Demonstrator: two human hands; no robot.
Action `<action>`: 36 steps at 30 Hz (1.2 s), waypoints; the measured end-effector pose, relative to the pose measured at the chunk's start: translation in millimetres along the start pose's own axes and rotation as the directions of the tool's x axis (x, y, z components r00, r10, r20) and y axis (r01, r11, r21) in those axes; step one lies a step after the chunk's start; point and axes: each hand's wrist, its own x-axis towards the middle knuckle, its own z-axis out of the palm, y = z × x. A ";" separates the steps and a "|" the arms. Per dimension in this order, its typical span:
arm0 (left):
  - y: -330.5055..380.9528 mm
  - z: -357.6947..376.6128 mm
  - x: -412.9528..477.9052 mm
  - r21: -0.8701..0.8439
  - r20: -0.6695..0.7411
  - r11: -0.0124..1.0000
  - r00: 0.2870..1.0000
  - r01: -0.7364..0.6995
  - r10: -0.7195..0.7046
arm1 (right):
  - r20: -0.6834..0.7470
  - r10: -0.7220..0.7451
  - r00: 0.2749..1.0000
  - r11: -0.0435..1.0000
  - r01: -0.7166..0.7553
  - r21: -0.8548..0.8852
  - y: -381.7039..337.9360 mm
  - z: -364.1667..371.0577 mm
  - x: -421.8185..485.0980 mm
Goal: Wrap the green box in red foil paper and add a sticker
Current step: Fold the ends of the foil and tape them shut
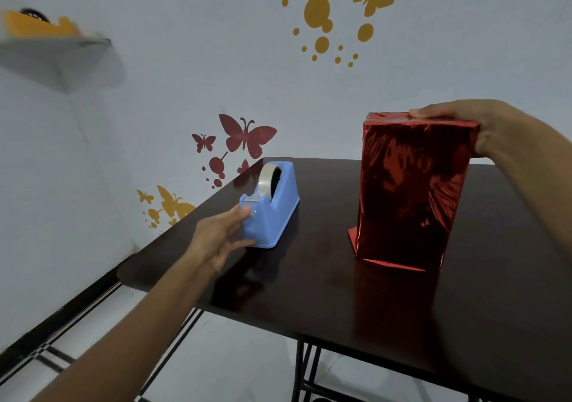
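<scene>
— Where is the red box [408,191]?
— Standing by the table's [309,293] far edge; right hand [473,120] grips its top.
— Left hand [216,237]?
— Loose fingers [240,244] touch the blue tape holder [274,216].

Left hand [221,237] outstretched, fingers straight; right hand [483,116] in curled grip.
</scene>
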 end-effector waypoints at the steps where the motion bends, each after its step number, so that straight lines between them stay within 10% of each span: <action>1: -3.7 3.8 -0.2 -0.001 -0.057 1.000 0.998 -0.006 0.006 | 0.005 -0.007 1.000 1.000 0.007 0.002 0.4 -1.4 0.8; 16: -19.9 8.4 -13.1 -0.096 -0.308 0.995 0.950 0.019 -0.047 | 0.012 0.005 1.000 0.995 -0.006 0.103 0.5 5.9 -8.1; 23: 29.3 46.7 -86.5 0.080 -0.010 0.974 0.977 -0.212 0.213 | 0.019 -0.063 0.998 0.976 0.057 0.208 5.6 6.9 -9.0; 29: 127.3 144.2 -102.4 0.155 0.537 0.890 0.793 -0.428 0.287 | -0.038 -0.096 0.995 0.968 0.102 0.230 6.6 8.4 -14.5; 36: 150.8 213.7 -71.8 0.410 0.463 0.856 0.881 -0.315 0.102 | -0.082 -0.102 0.991 0.974 0.116 0.193 5.9 8.0 -21.3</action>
